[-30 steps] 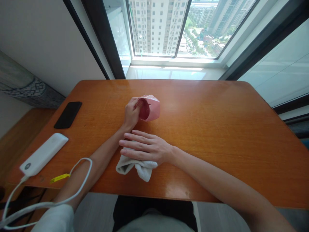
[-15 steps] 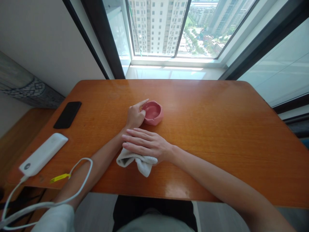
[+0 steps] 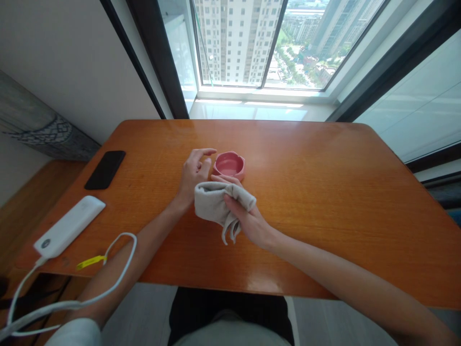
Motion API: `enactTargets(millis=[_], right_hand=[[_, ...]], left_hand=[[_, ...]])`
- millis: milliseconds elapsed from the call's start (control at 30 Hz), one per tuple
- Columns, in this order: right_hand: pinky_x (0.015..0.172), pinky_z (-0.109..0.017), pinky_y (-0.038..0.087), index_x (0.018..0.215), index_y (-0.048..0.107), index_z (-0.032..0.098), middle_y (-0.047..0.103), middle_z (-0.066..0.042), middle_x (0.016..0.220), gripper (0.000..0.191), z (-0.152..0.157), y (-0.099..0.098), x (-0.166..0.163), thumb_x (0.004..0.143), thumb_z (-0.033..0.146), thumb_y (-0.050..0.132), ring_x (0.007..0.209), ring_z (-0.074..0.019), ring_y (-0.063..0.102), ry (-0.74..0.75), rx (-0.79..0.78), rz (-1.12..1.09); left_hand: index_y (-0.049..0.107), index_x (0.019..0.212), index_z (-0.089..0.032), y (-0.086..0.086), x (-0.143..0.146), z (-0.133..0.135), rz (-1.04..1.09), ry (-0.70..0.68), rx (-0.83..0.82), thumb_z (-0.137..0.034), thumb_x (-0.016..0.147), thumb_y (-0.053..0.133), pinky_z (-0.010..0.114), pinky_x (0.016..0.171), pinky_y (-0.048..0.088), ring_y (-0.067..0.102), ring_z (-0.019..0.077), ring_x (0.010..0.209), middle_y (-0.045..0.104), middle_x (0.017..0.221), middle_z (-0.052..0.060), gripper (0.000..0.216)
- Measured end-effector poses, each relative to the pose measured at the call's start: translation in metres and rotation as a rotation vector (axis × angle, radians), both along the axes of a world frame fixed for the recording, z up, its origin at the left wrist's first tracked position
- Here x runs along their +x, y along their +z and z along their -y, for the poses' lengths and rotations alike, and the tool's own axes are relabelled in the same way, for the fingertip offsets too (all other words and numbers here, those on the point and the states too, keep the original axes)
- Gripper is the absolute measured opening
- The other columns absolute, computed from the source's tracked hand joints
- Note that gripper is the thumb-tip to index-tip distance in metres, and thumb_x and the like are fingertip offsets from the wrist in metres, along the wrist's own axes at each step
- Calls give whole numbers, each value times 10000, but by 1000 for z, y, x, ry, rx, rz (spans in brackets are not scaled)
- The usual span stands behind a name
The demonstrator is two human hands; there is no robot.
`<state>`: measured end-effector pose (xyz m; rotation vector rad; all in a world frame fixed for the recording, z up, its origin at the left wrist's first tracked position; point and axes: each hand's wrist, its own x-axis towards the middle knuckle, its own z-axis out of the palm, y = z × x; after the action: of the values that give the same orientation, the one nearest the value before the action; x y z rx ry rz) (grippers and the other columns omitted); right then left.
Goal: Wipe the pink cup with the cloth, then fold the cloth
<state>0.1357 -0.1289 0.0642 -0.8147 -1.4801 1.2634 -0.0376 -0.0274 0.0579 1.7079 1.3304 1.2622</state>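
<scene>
A small pink bowl (image 3: pixel 229 166) stands upright on the orange wooden table (image 3: pixel 324 192), near the middle. My left hand (image 3: pixel 192 173) hovers just to its left with fingers loosely spread and holds nothing. My right hand (image 3: pixel 245 214) is closed on a grey-white cloth (image 3: pixel 216 204), lifted off the table just in front of the bowl, with the cloth draped over its fingers.
A black phone (image 3: pixel 105 169) lies at the table's left side. Nearer the front left corner lies a white power bank (image 3: pixel 69 227), with a white cable (image 3: pixel 108 283) looping off the edge. A large window (image 3: pixel 259 43) is behind the table.
My left hand set the pink bowl upright and let go of it. My right hand, which lay flat on the cloth, gripped it and raised it toward the bowl.
</scene>
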Motion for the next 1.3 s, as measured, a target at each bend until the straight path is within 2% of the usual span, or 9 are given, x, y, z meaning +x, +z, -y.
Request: enactTargets(millis=[100,167,367,567,700,800,967,1133,1300], right_hand=[[1185,-502,621,1531,661,318,796,-68,1392,577,17,10,9,1050,636,654,1365,-314,735,16,-509,-171],[1134,-520,646,1560,628,307,792,-83,1379,659,23,5,25,985,601,759,1320,-330,751,-48,-599,-73],[1218,-575,561,1613,561,332,565,-117,1673,648,40,-24,102,992,431,719,1571,-332,538,-702,-60,380],[1241,-636,529,1477,690,287,704,-128,1506,402,96,-37,99,1090,362,615,1421,-340,658,-542,101,774],[1318,-752,382,1470,682,265,689,-127,1543,377,114,-50,70,1104,277,590,1551,-386,535,-512,241,921],[1323,-775,345,1422,694,274,692,-115,1547,333,116,-52,63,1105,255,591,1564,-388,519,-508,264,951],[1330,-778,317,1401,702,307,698,-95,1559,315,115,-44,68,1091,311,648,1564,-391,540,-454,263,951],[1344,-831,211,1677,499,342,664,-114,1615,636,117,-44,68,1073,361,696,1532,-400,593,-353,300,980],[1318,-748,360,1525,657,362,805,-60,1347,458,117,-50,72,1100,201,602,1307,-311,738,-404,338,882]], left_hand=[[784,1151,-202,19,-12,41,121,-85,-169,-345,1041,536,265,605,467,587,128,690,754,1121,44,307],[768,1172,-214,23,-21,71,133,-90,-200,-341,1053,553,272,683,501,625,148,765,732,1031,26,277],[726,1227,-261,3,-30,153,-22,-28,-9,-240,1122,526,303,920,554,692,163,986,707,1230,28,226],[687,1334,-285,-19,20,199,-449,-220,187,-149,1080,598,474,1109,532,707,280,1225,775,1302,67,302],[639,1489,-273,-32,46,192,-608,-192,219,-296,1020,770,600,1152,517,671,388,1348,727,1479,141,487],[739,1343,-298,-36,49,184,-598,-161,198,-261,1015,765,593,1083,546,703,375,1261,787,1349,114,331],[799,1021,-312,-27,39,180,-172,-81,-25,-311,1042,715,471,959,573,753,291,1042,828,1068,33,86],[798,1023,-284,-13,24,174,724,168,-474,-595,931,835,321,834,630,774,218,961,826,1051,12,327],[800,1137,-282,-10,-6,171,953,434,-370,-551,957,796,309,971,650,770,226,1204,831,1212,21,324]])
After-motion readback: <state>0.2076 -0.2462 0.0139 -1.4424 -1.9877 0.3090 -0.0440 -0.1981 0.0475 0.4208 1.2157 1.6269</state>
